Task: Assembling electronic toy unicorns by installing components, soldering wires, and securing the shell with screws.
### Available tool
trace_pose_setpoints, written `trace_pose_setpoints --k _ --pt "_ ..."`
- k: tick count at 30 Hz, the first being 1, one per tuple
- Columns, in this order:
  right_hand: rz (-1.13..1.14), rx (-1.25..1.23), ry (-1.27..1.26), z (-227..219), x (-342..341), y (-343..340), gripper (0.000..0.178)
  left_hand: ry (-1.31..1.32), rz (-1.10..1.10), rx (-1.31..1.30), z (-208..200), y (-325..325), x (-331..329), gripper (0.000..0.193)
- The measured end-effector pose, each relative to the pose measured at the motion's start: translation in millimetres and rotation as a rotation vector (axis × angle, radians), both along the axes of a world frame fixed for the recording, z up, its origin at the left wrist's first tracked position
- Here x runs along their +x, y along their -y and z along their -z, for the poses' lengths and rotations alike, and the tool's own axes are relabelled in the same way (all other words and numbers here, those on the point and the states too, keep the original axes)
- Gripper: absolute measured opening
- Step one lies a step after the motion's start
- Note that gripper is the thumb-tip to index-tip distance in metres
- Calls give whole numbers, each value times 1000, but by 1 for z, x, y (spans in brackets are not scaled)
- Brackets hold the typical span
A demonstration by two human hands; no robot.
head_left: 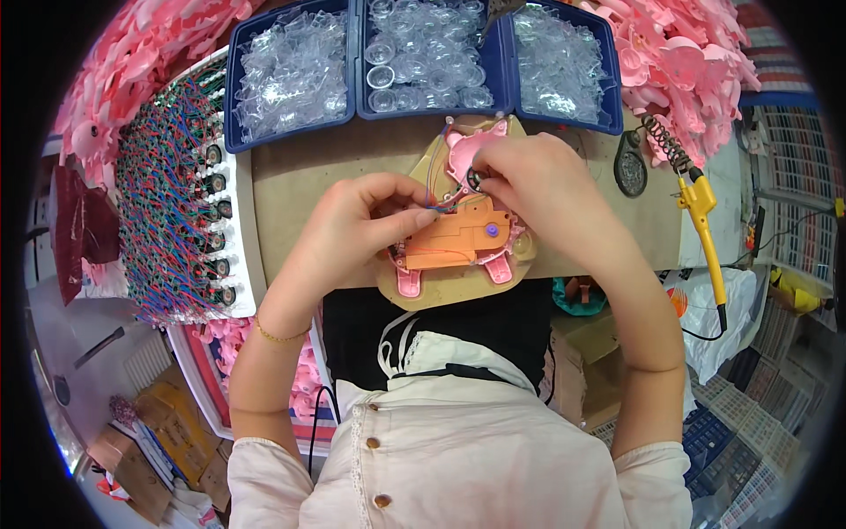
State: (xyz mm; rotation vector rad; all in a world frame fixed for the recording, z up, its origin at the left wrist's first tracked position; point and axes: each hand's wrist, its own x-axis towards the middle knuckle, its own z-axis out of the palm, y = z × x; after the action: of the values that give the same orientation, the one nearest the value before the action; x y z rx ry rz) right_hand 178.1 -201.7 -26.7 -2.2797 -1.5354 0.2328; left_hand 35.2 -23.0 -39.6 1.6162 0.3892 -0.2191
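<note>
A pink animal-shaped toy shell (462, 157) lies open on a tan board (423, 294) at the table's front edge. An orange plastic housing (441, 250) with a purple knob (492, 230) fills its lower half. My left hand (357, 216) pinches thin coloured wires (447, 208) just above the orange housing. At the shell's round head part, my right hand (536, 181) has its thumb and fingers closed on a small round dark part (474, 182), which looks like a little speaker. The fingers partly cover that part and the wires.
Blue bins (359, 106) of clear plastic parts line the back. Pink shells (679, 62) are heaped at both back corners. Wired speakers (167, 194) sit in a white tray on the left. A yellow soldering iron (699, 207) rests in a coiled stand at right.
</note>
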Motion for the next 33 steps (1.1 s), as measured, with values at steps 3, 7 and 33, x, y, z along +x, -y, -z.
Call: trace_pose_setpoints --k 3,7,33 --pt "48 -108 -189 -11 7 -7 10 20 4 -96 2 -4 3 20" --pt "-45 -256 -220 -25 8 -16 8 -48 50 -70 -1 -6 4 19" --pt "208 266 -817 -22 -67 66 41 724 122 1183 13 39 -49 36"
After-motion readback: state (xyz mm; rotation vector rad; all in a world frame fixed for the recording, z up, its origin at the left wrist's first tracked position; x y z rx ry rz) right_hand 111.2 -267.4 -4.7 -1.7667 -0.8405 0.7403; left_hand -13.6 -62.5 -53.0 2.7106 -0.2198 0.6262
